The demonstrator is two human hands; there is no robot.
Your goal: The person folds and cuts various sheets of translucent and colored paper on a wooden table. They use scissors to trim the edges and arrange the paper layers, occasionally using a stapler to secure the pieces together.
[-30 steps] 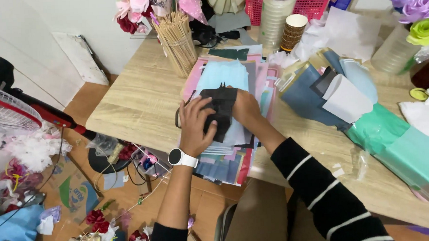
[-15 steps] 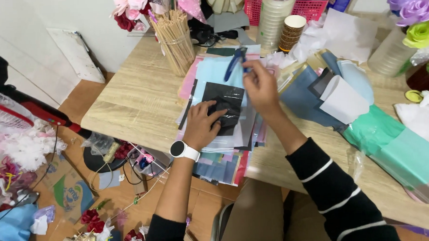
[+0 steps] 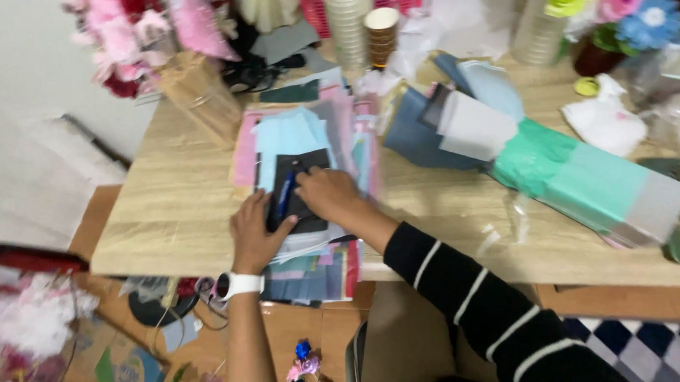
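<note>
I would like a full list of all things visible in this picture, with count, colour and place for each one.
black sheet: one, black, on top of the paper pile, under both hands
pen: one, blue, on the black sheet, at the right hand's fingers
paper pile: one, pink, light blue and grey sheets, table centre
wooden table: one, light wood
paper cups: one stack, brown, at the back
folded sheets: several, green, white and dark blue, on the right
artificial flowers: pink, back left; more at the back right
watch: one, white, on the left wrist
left hand: flat on the sheet's edge
right hand: on the sheet, black striped sleeve
</note>
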